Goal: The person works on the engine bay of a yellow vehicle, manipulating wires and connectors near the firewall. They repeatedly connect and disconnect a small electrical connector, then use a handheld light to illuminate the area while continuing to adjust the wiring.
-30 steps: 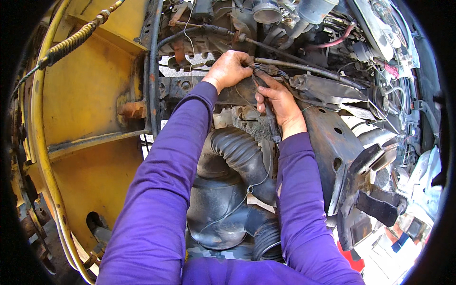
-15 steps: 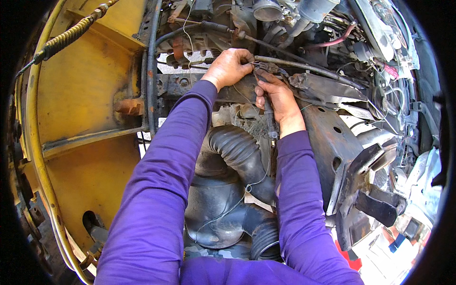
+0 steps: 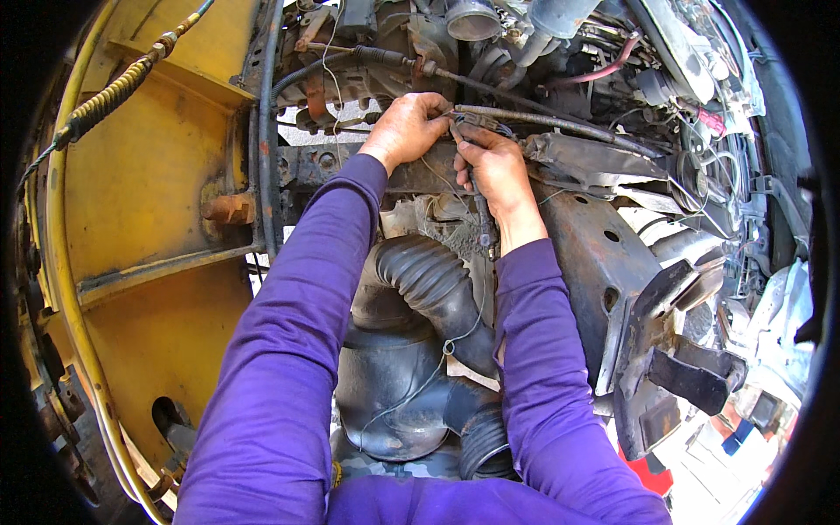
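Both my hands work close together above the dark frame rail (image 3: 402, 180). My left hand (image 3: 407, 127) pinches the end of a thin wire, its fingertips meeting those of the other hand. My right hand (image 3: 499, 175) is closed around a slim dark piece whose kind I cannot make out; its fingers partly cover it. Several wires (image 3: 492, 124) run just behind the right hand. Below that hand hangs a dark cable-like length (image 3: 483, 220). Under my forearms sits a black rounded canister (image 3: 389, 385) with a ribbed black hose (image 3: 429, 267) curving from its top.
A yellow metal panel (image 3: 157, 201) with a yellow pipe (image 3: 59, 236) fills the left. To the right are a sloping steel beam (image 3: 604, 254) and a black bracket (image 3: 691, 376). Beyond my hands lie a long rod (image 3: 560, 127), a red hose (image 3: 604, 70) and engine parts.
The whole view has shifted slightly, so the scene sits a little further left. My hands stay together at the wires, with the right fingers closed in slightly nearer the left.
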`<state>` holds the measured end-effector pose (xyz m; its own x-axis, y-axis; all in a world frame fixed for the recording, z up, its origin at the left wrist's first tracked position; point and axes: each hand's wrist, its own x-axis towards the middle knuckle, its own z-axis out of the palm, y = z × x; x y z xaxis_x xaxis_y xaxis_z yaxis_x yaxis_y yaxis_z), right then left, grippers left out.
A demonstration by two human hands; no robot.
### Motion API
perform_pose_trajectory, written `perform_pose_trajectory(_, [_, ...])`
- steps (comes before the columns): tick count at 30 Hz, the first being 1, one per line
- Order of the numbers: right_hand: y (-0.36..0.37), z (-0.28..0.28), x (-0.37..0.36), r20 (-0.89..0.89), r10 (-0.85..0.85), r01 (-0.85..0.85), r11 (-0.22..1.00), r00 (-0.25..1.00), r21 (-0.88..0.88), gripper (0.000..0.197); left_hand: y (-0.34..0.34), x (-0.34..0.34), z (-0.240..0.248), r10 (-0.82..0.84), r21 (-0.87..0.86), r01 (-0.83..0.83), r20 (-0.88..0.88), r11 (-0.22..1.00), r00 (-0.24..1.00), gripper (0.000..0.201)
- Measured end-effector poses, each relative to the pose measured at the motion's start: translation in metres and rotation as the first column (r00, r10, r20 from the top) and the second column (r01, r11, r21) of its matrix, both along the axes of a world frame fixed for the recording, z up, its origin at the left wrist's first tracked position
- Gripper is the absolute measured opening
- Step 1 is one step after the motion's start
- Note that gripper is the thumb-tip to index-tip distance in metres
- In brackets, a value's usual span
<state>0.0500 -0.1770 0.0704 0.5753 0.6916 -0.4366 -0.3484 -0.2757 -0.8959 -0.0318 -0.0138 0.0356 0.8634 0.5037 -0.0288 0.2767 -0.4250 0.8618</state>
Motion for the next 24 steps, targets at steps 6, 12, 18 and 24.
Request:
perform_pose_trajectory(6, [0.001, -0.009, 0.001, -0.015, -0.040, 0.040, 0.999, 0.999, 0.021, 0.032, -0.001, 0.001, 0.002, -0.018, 0.001, 0.018, -0.016, 1.000, 1.000, 0.024])
perform_pose_trajectory(12, [0.004, -0.013, -0.001, -0.033, -0.062, 0.063, 0.998, 0.998, 0.029, 0.032, 0.000, 0.000, 0.001, -0.014, -0.015, 0.014, -0.018, 1.000, 1.000, 0.024])
perform_pose_trajectory(18, [-0.002, -0.009, 0.001, -0.100, -0.044, 0.051, 0.996, 0.994, 0.068, 0.032, -0.001, 0.000, 0.004, -0.005, -0.010, 0.005, 0.001, 1.000, 1.000, 0.024])
perform_pose_trajectory(24, [-0.006, -0.003, 0.003, -0.107, -0.012, 0.019, 0.998, 0.994, 0.060, 0.031, -0.006, 0.000, 0.011, -0.001, 0.012, 0.001, -0.031, 1.000, 1.000, 0.023])
